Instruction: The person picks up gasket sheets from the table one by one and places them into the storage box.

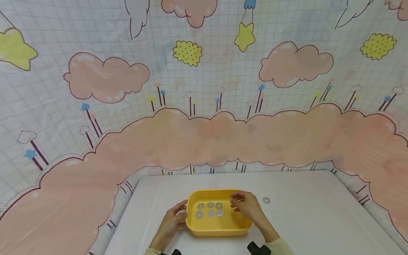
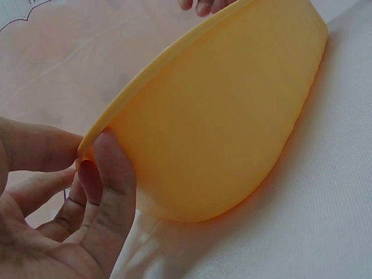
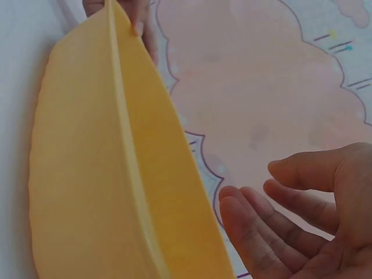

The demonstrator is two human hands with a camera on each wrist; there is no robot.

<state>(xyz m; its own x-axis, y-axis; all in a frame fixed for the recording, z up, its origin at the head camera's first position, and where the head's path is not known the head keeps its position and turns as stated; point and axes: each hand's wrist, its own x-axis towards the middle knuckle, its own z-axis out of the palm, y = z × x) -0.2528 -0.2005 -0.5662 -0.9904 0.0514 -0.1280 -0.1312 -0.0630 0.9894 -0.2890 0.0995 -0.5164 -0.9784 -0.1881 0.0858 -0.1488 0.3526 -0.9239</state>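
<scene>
A yellow plastic tray [image 1: 220,230] sits on the white table. Inside it, toward the left and middle, several flat metal washers [image 1: 210,205] lie in two rough rows. My left hand [image 1: 171,224] pinches the tray's left rim between thumb and fingers, seen closely in the left wrist view, where the tray wall [image 2: 215,110] fills the middle. Over the tray's right part hovers my right hand [image 1: 248,206], its fingers loosely bent. In the right wrist view no object shows between those fingers [image 3: 244,232], which are apart from the rim.
One more washer [image 1: 266,200] lies on the table [image 1: 312,212], just right of my right hand. Behind the table hangs a cloth [image 1: 204,138] printed with clouds and stars. A black wrist device [image 1: 259,248] shows at the bottom edge.
</scene>
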